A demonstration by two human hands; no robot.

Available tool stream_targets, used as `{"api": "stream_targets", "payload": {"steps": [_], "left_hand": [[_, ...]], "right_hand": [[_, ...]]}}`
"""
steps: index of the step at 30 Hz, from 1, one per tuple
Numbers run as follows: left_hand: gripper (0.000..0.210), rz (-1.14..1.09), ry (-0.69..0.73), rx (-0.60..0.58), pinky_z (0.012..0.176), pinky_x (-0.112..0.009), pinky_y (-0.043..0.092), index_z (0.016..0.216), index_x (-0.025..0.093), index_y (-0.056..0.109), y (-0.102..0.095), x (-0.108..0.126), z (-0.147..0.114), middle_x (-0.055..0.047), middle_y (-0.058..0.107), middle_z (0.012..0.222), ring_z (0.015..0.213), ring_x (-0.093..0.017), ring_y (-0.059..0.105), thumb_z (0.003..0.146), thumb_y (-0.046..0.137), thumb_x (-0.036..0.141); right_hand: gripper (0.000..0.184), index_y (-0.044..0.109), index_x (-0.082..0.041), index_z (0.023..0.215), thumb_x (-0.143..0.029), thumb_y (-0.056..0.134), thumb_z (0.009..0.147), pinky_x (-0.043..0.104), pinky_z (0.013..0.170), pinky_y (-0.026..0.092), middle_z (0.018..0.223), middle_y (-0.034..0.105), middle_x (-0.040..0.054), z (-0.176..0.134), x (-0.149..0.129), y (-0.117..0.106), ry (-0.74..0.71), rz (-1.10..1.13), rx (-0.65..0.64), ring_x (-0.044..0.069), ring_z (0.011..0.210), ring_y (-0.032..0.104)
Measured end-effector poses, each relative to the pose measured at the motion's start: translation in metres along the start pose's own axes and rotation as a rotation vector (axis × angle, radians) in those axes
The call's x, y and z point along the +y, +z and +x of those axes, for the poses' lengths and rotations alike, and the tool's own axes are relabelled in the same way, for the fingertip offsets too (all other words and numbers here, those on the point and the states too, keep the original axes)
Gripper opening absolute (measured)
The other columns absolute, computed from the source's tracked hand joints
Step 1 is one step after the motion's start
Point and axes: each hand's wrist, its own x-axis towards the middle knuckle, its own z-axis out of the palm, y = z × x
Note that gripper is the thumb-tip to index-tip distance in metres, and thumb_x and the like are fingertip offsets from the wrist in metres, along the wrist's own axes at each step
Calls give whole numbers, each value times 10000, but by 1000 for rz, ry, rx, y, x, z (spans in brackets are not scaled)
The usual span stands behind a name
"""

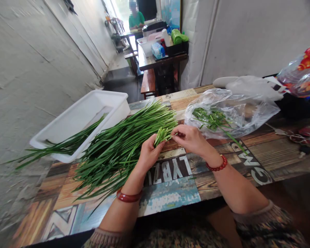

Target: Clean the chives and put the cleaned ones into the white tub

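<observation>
A small bunch of garlic chives [161, 136] is gripped in my left hand [150, 151], its pale stem ends pointing up and right. My right hand [187, 136] pinches at the tip of one stem just beside the bunch; what exactly lies between the fingertips is too small to make out. Behind and left of my hands a large pile of garlic chives [124, 137] spreads over the table. A clear plastic bag [250, 120] lies right of my right hand, with green trimmings [212, 118] on it.
A white plastic tub [67, 112] holding some chives stands at the left, by the wall. Cables and keys [305, 150] lie at the right, near a red package [307, 70]. Farther back are a second table [150, 63], a bench [148, 81] and a person in green [136, 20].
</observation>
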Motion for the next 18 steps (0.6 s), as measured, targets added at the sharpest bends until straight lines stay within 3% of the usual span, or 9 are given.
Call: {"api": "stream_targets", "payload": {"steps": [7, 13, 18], "left_hand": [[267, 2, -13, -186, 626, -235, 401, 705, 151, 581, -2, 13, -2, 4, 560, 650, 617, -121, 493, 866, 591, 364], [288, -125, -45, -188, 566, -230, 392, 706, 150, 569, -6, 12, -3, 6, 546, 630, 566, -106, 474, 866, 599, 387], [258, -151, -75, -286, 582, -232, 403, 837, 133, 602, -6, 14, -6, -13, 601, 712, 601, -111, 502, 853, 621, 389]], "right_hand": [[82, 665, -173, 793, -255, 659, 788, 228, 566, 412, 714, 669, -1, 1, 6, 9, 202, 267, 48, 107, 602, 551], [154, 687, -165, 857, -302, 634, 810, 244, 618, 450, 760, 680, 12, 2, 6, 5, 202, 450, -12, 118, 656, 577], [134, 645, -168, 863, -292, 618, 817, 243, 622, 476, 753, 661, 11, 2, 8, 18, 223, 497, 34, 119, 659, 595]]}}
